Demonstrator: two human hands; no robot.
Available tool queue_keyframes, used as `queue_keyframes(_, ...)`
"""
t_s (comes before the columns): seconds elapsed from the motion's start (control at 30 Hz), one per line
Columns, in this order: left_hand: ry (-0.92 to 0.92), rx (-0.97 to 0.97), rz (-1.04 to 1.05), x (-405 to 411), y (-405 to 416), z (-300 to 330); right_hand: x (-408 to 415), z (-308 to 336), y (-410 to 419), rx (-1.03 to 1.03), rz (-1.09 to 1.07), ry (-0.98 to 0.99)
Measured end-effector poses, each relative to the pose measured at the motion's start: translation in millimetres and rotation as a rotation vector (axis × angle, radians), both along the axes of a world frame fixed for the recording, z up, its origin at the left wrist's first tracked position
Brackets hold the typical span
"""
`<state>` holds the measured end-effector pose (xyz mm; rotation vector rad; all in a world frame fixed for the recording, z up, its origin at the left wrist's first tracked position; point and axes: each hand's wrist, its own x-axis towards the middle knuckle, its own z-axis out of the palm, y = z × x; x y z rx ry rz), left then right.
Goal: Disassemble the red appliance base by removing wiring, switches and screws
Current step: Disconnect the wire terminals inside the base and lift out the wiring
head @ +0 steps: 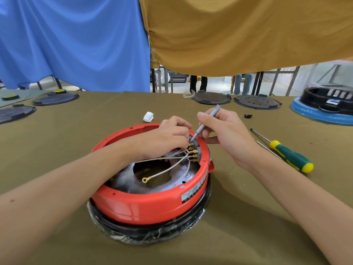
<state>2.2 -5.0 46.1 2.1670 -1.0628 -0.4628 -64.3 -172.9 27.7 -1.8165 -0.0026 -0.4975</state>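
Note:
The red appliance base [145, 203] lies upside down on the table, resting on a black ring wrapped in clear film. Inside it run several white wires [172, 166] ending in brass terminals [193, 153] at the far right wall; one loose wire ends in a brass ring lug [145, 179]. My left hand [170, 136] reaches into the base and pinches the wires beside the terminals. My right hand [227, 131] holds a thin grey tool [206, 122] like a pen, its tip at the top terminal.
A green and yellow screwdriver [286, 153] lies right of the base, a thinner metal rod beside it. A white plastic part [148, 116] and a small black part [248, 116] lie behind. Dark round plates [211, 98] and a blue-rimmed black appliance [324, 109] line the far edge.

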Motion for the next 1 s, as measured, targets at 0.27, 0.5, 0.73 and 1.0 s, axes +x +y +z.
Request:
queue_keyframes(0.27,-0.008,-0.014,0.006,-0.4,-1.1,-0.1,-7.3,6.0,5.3,-0.08,-0.077,-0.121)
queue_keyframes(0.5,-0.019,-0.003,-0.001,1.2,-0.5,-0.9,-12.4,9.4,8.8,-0.336,-0.056,-0.208)
queue_keyframes(0.73,-0.008,-0.012,-0.007,2.9,-1.6,-2.3,-11.6,8.3,9.9,-0.294,-0.054,-0.188)
queue_keyframes(1.0,0.015,-0.018,0.001,0.4,-0.6,-0.4,-3.4,-1.4,-2.4,0.095,0.011,-0.002)
